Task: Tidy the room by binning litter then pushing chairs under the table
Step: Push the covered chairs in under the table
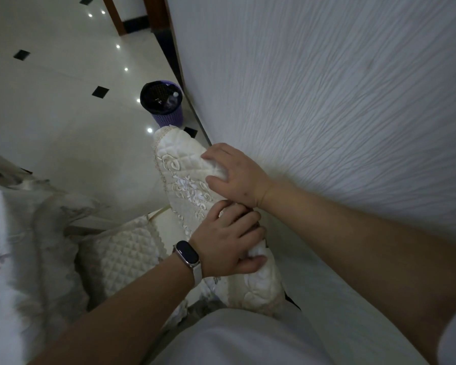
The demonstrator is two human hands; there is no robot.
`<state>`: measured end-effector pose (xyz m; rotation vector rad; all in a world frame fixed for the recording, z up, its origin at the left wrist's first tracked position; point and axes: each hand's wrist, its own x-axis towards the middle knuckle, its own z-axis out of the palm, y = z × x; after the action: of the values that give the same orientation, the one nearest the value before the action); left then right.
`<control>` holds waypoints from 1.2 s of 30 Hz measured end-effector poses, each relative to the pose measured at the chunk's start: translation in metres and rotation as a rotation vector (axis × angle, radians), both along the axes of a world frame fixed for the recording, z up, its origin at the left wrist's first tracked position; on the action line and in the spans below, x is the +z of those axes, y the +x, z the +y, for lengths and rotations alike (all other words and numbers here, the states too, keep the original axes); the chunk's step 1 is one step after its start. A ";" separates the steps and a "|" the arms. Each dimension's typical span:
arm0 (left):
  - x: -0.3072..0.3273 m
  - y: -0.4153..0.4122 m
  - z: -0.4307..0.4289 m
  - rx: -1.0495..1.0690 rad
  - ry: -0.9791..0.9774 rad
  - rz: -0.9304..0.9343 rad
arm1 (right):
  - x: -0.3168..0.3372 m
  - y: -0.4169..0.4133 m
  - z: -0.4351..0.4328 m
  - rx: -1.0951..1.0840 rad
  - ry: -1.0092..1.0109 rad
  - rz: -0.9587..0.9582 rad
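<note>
Both my hands are on one chair (186,180), whose top rail is wrapped in a cream quilted fabric cover with pale floral embroidery and a scalloped trim. My left hand (229,241) is clamped over the nearer part of the rail, fingers curled across the top and thumb pressed along the near side. My right hand (234,175) grips the rail just beyond it, fingers curled into the bunched cloth. The two hands sit close together, almost touching.

On my left wrist is one smart band (188,252) with a pale strap and a dark oblong screen that shows no readable text.

Below the rail lies one cream diamond-quilted seat cushion (121,256) belonging to the same chair. The seat points toward the surface (0,233) at my left, which is draped in a pale floral cloth.

Beyond the chair stands one round purple plastic lattice bin (166,119) with a black liner, set on the floor just beside the wall. There are dark scraps inside it that I cannot identify.

The glossy white tiled floor (63,114) shows four small black diamond insets. A white textured wall (327,101) fills my right side.
</note>
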<state>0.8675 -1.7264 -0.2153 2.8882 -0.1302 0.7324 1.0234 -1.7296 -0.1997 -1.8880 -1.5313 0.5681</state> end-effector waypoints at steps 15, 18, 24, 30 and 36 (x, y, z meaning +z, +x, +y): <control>0.007 -0.064 -0.002 0.083 0.050 0.115 | 0.002 -0.049 0.011 0.110 -0.007 -0.048; 0.009 -0.073 -0.003 0.112 0.041 0.146 | 0.002 -0.048 0.012 0.196 -0.034 -0.103; 0.007 -0.086 -0.032 0.358 -0.193 0.132 | 0.004 -0.016 0.017 0.555 0.052 -0.451; -0.003 -0.071 -0.065 0.713 -0.402 0.086 | 0.001 -0.006 0.051 0.876 0.297 -0.601; 0.004 -0.059 -0.081 0.955 -0.552 0.022 | -0.003 -0.014 0.063 1.015 0.381 -0.546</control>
<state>0.8088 -1.8076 -0.2117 2.2894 1.2949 0.6839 1.0096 -1.6667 -0.2026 -0.8984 -2.7207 0.1172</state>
